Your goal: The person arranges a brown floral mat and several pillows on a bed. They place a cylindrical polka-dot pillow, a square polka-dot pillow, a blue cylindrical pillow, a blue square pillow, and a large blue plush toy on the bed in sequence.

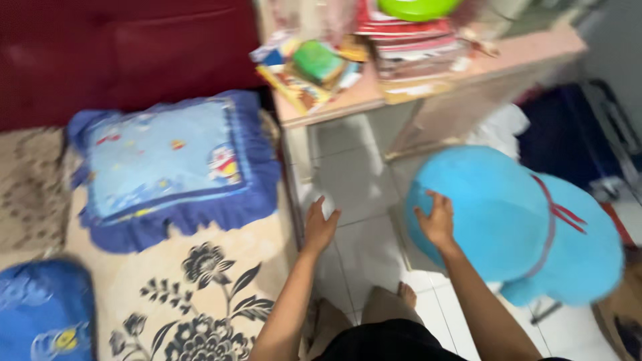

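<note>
A big blue plush toy [515, 220] with a red ribbon sits on the white tiled floor at the right. My right hand [436, 220] rests flat on its left side, fingers spread. My left hand [319, 226] hovers open over the floor tiles beside the edge of a mattress [221, 267] with a black flower print, holding nothing. My feet show at the bottom between my arms.
A blue frilled pillow [174, 167] lies on the mattress, and another blue cushion [40, 314] sits at the bottom left. A dark red headboard [120, 47] is behind. A pink table [428, 73] with books, papers and a green lid stands at the back.
</note>
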